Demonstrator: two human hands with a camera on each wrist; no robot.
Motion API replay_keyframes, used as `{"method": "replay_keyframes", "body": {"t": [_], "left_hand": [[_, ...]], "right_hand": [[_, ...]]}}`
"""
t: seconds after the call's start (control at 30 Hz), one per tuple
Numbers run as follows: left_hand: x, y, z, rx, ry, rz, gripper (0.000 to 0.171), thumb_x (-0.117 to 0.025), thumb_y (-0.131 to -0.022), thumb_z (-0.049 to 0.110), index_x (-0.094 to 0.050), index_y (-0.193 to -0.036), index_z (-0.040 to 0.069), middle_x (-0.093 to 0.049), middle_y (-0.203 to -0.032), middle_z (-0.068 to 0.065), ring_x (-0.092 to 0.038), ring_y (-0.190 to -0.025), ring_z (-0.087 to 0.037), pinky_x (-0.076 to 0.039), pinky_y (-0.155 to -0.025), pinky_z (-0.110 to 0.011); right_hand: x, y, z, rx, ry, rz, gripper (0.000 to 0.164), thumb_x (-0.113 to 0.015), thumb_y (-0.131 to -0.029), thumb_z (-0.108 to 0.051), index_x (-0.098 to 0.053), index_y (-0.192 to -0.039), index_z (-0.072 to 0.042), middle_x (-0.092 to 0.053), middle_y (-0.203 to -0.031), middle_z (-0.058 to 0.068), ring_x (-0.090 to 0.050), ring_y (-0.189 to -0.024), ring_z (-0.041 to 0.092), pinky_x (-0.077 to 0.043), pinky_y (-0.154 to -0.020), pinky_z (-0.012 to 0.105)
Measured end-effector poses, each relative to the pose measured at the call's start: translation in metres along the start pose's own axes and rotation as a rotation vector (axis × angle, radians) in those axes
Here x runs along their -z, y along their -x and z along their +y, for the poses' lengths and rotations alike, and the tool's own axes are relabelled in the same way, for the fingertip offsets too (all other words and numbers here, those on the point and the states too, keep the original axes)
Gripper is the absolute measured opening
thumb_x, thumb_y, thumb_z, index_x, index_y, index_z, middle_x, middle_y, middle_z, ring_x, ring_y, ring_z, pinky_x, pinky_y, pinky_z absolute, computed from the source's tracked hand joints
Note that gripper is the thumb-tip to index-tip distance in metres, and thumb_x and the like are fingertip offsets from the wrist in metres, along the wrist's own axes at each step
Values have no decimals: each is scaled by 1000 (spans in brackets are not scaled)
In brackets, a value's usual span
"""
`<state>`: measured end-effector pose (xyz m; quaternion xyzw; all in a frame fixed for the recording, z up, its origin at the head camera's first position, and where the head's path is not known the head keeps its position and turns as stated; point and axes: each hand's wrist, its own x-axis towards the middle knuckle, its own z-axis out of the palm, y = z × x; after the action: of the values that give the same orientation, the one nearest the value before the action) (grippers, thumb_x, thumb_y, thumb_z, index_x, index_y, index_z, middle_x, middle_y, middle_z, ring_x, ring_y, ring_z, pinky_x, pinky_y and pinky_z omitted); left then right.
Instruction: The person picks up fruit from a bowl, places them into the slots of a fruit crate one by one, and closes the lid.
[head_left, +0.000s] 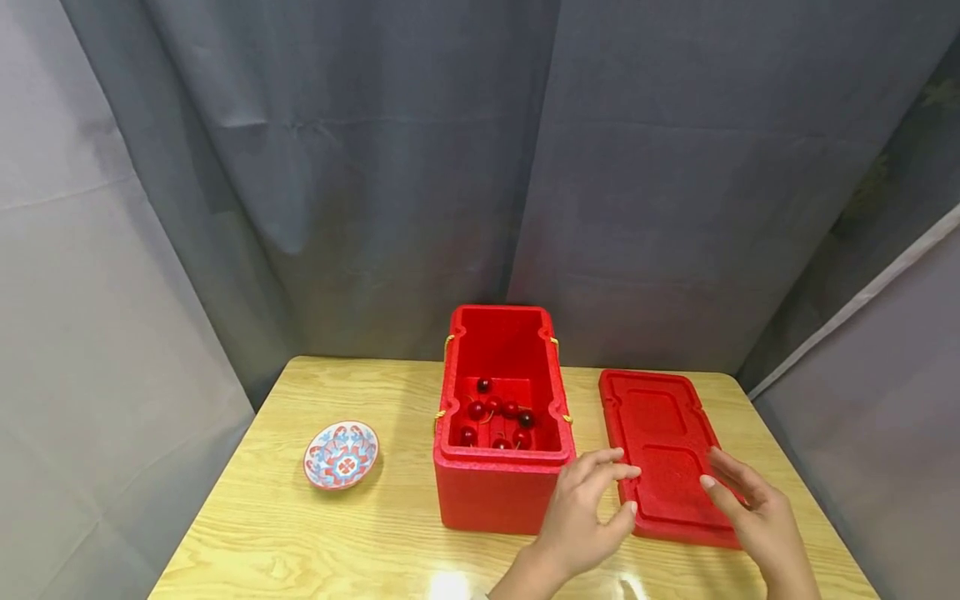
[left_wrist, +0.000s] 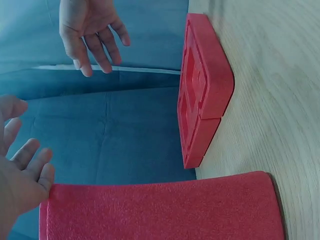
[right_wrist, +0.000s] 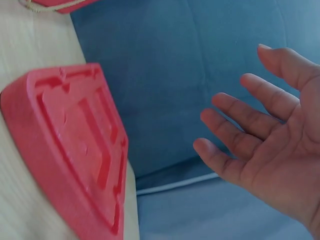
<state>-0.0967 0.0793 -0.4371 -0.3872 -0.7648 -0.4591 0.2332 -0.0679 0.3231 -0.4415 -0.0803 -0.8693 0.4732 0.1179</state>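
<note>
A red foam box [head_left: 495, 496] without its lid stands mid-table, several dark red cherries [head_left: 492, 405] on its floor. To its right the red lid [head_left: 660, 454] lies flat, recessed side up. My left hand [head_left: 585, 512] is at the box's near right corner, fingers loosely bent and nothing between them; whether it touches the box I cannot tell. Above the lid's near right edge hovers my right hand [head_left: 757, 508], empty. In the right wrist view that hand [right_wrist: 270, 135] has its fingers spread, apart from the lid [right_wrist: 80, 145].
A small patterned dish [head_left: 341, 455] in red, blue and white sits on the wooden table [head_left: 300, 542] left of the box. Yellow cord loops [head_left: 439, 417] show at the box's sides. Grey curtains [head_left: 375, 167] hang close behind the table and along both sides.
</note>
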Motion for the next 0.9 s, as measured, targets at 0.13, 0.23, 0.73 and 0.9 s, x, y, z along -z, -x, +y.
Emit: {"method": "replay_keyframes", "body": {"t": [0.13,0.23,0.73,0.9], "left_hand": [[-10,5,-1,-3,39,-13,41,-69,-77,11,-60,-116,12,-52,-124,-1,-46,-117,-10,-36,-95,-23],[-18,9,-3,33,89,-33,44,-70,-76,10,-58,-118,12,-52,-123,-1,-47,-116,-9,-35,-95,-20],[-80,37,-35,205,49,-86,49,-70,-75,12,-55,-122,12,-54,-118,1,-51,-110,-8,-37,-90,-16],[-98,45,-49,301,72,-74,50,-71,-74,12,-55,-122,13,-56,-116,1,-53,-105,-10,-41,-87,-21]], "right_hand": [[7,3,13,-76,11,-13,63,-58,-91,-37,-40,-139,-1,-48,-120,-20,-43,-98,-16,-41,-72,9],[11,3,21,-117,10,-16,66,-57,-90,-41,-39,-140,-2,-48,-119,-22,-42,-98,-15,-40,-71,8],[10,-4,73,-124,-238,108,60,-67,-87,-19,-42,-139,-5,-54,-106,-29,-50,-95,-15,-39,-73,4],[8,-11,104,-166,-128,118,66,-68,-86,-23,-37,-142,-7,-51,-126,-12,-43,-106,-12,-37,-76,5]]}}
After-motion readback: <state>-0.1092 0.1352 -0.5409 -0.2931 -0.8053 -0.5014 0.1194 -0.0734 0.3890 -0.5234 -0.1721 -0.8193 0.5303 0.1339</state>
